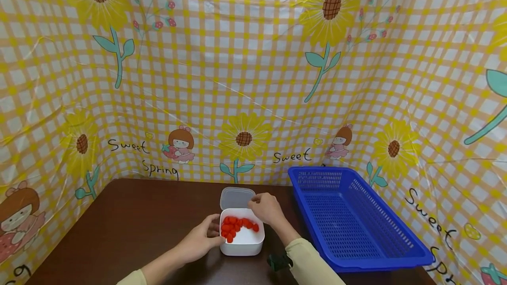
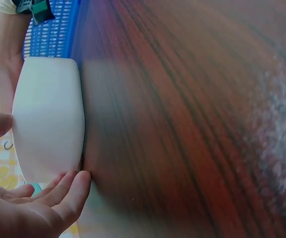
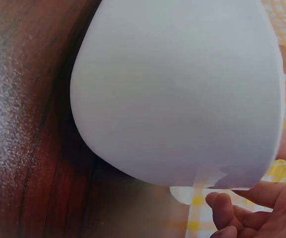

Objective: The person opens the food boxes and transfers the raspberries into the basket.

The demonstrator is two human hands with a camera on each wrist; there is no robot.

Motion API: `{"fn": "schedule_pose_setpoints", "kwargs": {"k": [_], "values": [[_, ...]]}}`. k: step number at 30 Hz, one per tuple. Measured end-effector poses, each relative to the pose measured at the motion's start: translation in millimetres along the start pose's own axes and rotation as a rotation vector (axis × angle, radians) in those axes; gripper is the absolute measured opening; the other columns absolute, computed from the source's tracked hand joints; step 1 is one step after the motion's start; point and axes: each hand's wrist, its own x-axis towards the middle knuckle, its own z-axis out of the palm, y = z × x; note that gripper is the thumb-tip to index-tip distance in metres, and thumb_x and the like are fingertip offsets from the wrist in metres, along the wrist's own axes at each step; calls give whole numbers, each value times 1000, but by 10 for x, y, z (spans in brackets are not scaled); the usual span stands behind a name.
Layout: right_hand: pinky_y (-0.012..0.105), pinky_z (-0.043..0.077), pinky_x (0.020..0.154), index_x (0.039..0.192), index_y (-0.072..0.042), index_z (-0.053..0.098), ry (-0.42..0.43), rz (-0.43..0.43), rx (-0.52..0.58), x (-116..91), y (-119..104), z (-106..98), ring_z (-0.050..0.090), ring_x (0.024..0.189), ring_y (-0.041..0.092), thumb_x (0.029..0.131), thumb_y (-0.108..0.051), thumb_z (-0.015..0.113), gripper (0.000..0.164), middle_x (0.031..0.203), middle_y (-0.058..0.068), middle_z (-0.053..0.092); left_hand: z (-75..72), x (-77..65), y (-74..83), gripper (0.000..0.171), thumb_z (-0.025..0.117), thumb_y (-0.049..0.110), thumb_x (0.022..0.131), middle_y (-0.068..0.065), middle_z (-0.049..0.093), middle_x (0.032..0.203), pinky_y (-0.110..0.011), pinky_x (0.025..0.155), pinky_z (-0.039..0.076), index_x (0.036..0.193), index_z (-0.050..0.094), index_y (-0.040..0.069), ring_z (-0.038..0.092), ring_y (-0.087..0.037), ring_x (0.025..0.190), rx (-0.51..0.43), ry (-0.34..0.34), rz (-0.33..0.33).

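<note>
A white box (image 1: 242,250) with rounded corners stands on the brown table, its top uncovered. Small red rounded pieces (image 1: 229,226) lie along its left and far sides. Behind it is a translucent lid (image 1: 233,198). My left hand (image 1: 200,239) holds the box's left side, thumb near the front corner and fingers farther back; the left wrist view shows its fingertips against the white wall. At the far right corner, my right hand (image 1: 268,208) has bent fingers beside the rim and the lid. Whether those fingers pinch anything is hidden.
A large blue plastic basket (image 1: 344,228) with slotted walls stands to the right, close to my right forearm. A dark green object (image 1: 278,261) is by the right sleeve. Patterned yellow checked cloth (image 1: 245,78) encloses the brown table (image 1: 130,223) at the back and sides.
</note>
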Motion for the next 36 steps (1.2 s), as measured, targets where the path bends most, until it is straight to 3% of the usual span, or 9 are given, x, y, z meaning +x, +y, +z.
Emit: {"fn": "schedule_pose_setpoints", "kwargs": {"k": [9,18,26,36], "values": [[46,56,84,110,-4,75,60,-90,7,-136,-35,-35,65,91,25,89,-19,69,26,106,12,73,54,-18,-17,63,73,24,91,-14,64,118,-47,90,54,144,43,5,65,-27,108,14,37,40],[31,49,70,100,-7,75,137,-202,44,-305,-114,-43,57,80,16,86,-14,69,17,87,3,65,98,-35,-74,52,73,21,92,-15,64,121,-43,87,56,137,51,7,67,-26,106,12,81,70],[23,45,58,96,-4,76,93,-251,160,-361,-161,21,54,66,10,85,-11,65,17,79,1,68,158,-89,-42,40,74,18,91,-14,68,117,-29,75,52,127,61,6,68,-25,102,22,168,99],[30,53,67,95,-3,77,-8,-215,217,-424,-190,181,62,78,14,87,-15,70,15,89,5,75,222,-135,-54,39,76,20,89,-13,69,116,-27,65,52,124,65,7,65,-21,97,-45,211,43]]}}
